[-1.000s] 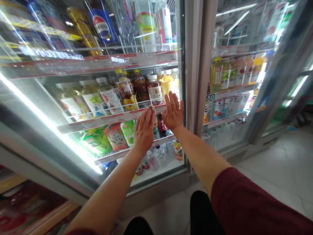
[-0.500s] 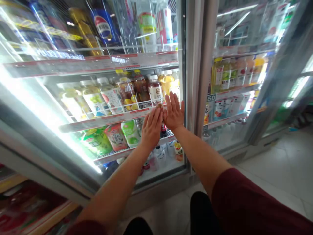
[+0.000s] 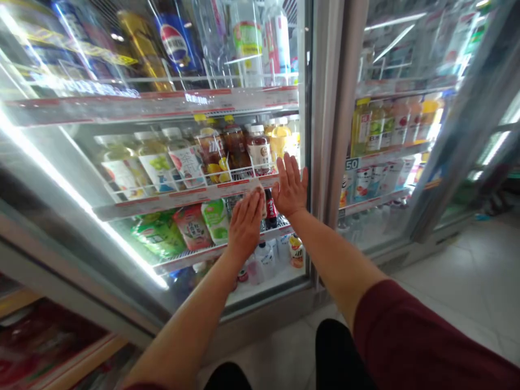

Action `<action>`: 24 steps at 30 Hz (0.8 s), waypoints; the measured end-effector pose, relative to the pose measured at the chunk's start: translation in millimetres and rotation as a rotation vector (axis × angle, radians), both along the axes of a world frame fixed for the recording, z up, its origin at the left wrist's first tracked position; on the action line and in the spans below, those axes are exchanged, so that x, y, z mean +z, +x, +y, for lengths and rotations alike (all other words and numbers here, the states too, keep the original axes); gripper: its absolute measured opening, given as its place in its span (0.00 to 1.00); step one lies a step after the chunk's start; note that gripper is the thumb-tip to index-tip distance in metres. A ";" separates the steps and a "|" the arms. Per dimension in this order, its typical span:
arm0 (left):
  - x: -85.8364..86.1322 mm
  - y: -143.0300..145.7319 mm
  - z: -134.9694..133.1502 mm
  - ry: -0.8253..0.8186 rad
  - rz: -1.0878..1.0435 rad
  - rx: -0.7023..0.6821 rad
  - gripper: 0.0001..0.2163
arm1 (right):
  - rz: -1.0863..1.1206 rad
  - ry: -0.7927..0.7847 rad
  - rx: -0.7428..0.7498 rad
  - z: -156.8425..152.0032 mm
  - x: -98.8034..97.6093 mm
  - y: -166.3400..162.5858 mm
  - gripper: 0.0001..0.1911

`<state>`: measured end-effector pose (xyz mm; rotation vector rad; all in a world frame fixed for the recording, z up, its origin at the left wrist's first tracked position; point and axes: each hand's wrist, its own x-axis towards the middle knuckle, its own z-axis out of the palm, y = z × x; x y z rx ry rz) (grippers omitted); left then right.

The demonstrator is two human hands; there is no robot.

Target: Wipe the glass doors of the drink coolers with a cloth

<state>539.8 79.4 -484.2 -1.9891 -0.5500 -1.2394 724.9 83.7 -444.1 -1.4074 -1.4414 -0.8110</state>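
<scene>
My left hand [image 3: 246,221] lies flat against the glass door [image 3: 260,281] of a lit drinks cooler, fingers stretched out and close together. A small pale edge [image 3: 264,203] shows beside its fingertips; I cannot tell what it is. Just right of it and slightly higher, my right hand [image 3: 291,187] rests on the same glass with fingers spread, holding nothing. Behind the glass near my hands are a dark bottle with a red label [image 3: 270,208], a brown tea bottle with a white cap [image 3: 258,149] and a green pouch [image 3: 215,221].
A metal door frame [image 3: 327,135] stands right of my hands, with a second cooler door [image 3: 390,179] of bottles beyond. A bright light strip [image 3: 81,195] runs down the left. Red packages [image 3: 40,346] sit on a shelf at lower left. Pale floor tiles [image 3: 459,281] lie at right.
My left hand has slid down and left across the glass, away from my right hand, uncovering the dark bottle with the red label. My right hand has stayed nearly in place.
</scene>
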 end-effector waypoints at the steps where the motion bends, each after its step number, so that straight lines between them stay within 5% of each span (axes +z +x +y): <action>1: -3.7 -5.1 -0.9 -0.010 0.041 -0.005 0.33 | -0.002 0.000 0.003 0.2 0.0 0.2 0.35; 8: 60.6 -34.8 9.8 -0.103 -0.110 0.070 0.28 | -0.001 0.015 0.003 -0.4 0.5 1.0 0.36; 10: 47.5 -42.8 6.3 -0.074 -0.145 0.077 0.29 | -0.002 0.017 0.010 0.2 -0.1 1.2 0.36; 15: -20.0 -66.9 -6.8 -0.017 0.046 0.070 0.31 | 0.002 0.039 0.008 4.7 -3.2 1.9 0.37; 17: -14.7 -77.2 -5.2 -0.008 0.092 0.087 0.30 | -0.001 0.037 -0.005 5.2 -3.8 2.3 0.37; 22: 44.3 -98.2 6.9 -0.049 -0.136 0.136 0.26 | 0.004 -0.037 -0.042 1.6 -1.6 3.1 0.38; 24: 39.5 -102.1 5.2 -0.076 -0.198 0.149 0.26 | 0.006 -0.051 -0.044 0.4 -0.8 3.1 0.38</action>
